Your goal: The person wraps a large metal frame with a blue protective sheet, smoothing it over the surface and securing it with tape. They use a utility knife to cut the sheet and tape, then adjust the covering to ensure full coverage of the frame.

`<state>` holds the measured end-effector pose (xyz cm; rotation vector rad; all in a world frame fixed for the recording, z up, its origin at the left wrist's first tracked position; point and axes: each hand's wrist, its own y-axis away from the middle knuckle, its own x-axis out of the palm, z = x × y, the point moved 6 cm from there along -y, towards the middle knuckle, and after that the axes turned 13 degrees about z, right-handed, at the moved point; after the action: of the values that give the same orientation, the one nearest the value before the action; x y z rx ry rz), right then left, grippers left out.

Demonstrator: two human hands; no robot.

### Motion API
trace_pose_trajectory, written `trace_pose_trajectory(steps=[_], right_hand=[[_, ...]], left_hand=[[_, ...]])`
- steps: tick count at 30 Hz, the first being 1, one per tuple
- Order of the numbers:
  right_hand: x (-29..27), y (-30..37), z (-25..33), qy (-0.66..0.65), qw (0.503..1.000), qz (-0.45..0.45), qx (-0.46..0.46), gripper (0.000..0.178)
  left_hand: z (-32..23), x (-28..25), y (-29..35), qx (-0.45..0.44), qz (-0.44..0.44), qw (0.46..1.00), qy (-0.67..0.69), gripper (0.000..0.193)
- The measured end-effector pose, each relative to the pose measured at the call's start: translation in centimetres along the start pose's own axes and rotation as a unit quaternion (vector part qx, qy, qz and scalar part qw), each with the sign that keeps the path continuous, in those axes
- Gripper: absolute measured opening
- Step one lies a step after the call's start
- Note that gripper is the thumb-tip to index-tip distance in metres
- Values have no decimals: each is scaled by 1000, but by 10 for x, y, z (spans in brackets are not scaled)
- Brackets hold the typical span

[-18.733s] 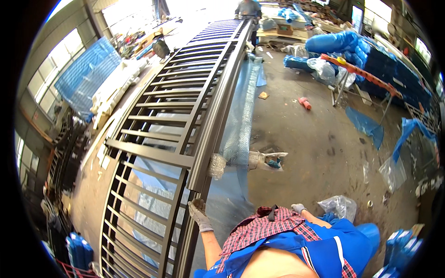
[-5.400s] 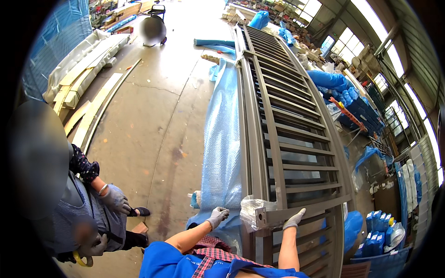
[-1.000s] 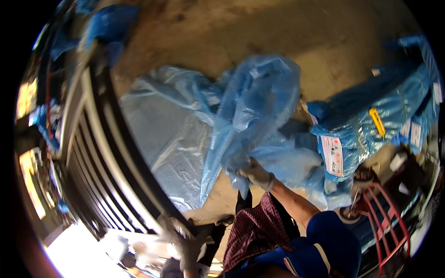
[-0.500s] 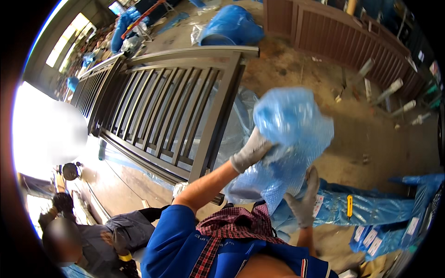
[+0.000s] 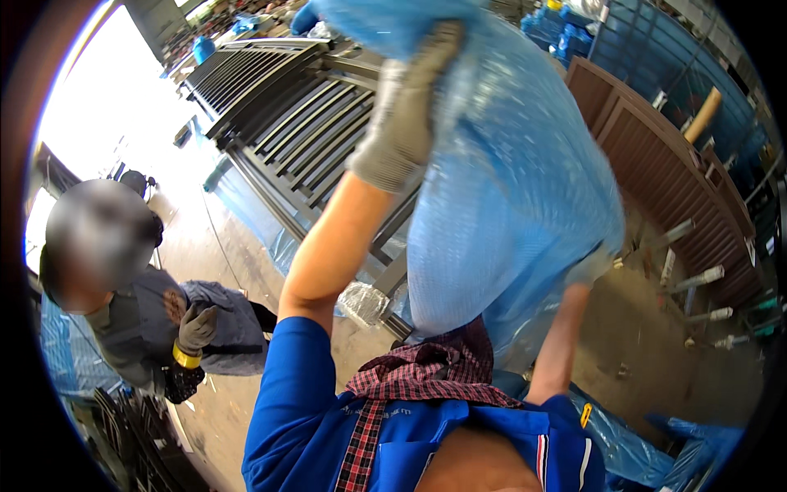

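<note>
A large sheet of blue bubble wrap (image 5: 516, 172) is raised in front of me, bunched at the top and hanging loosely down to my checked cloth. My left hand (image 5: 414, 107), in a grey glove, is closed on the upper left part of the sheet. At the sheet's lower right edge is my gloved right hand (image 5: 592, 266), touching the plastic. Its fingers are smeared by motion and partly covered by the wrap. Behind the wrap to the left lies a dark slatted metal railing panel (image 5: 316, 135), partly hidden by my left arm and the sheet.
A co-worker in a dark apron (image 5: 217, 324) stands at the left with a gloved hand raised. Brown slatted panels (image 5: 656, 143) stand at the far right, near metal posts (image 5: 697, 279). Blue-wrapped bundles (image 5: 631, 447) lie low right, with a yellow cutter (image 5: 585, 415) on them.
The bubble wrap has risen and spread out from a crumpled bunch. My left hand has lifted it upward, and my right hand has moved up to its edge. The view has shifted.
</note>
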<state>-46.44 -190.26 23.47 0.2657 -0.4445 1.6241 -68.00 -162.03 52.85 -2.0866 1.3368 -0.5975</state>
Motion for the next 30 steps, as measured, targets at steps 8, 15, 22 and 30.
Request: trace_pose_trajectory(steps=[8,15,22,30], right_hand=[[334,28,201,-146,914,265,-271,53],[686,315,35,225,487,788,-301,54],[545,347,12,171,463,796,-349,45],[92,132,-93,376,857,351,13,43]], left_hand=[[-45,-202,182,60,-150,790,-591,49],[54,-223,271,-13,-232,919,-317,53],[87,-298,277,-119,-325,924,162,47],[89,-184,293,-253,-364,859,-256,58]])
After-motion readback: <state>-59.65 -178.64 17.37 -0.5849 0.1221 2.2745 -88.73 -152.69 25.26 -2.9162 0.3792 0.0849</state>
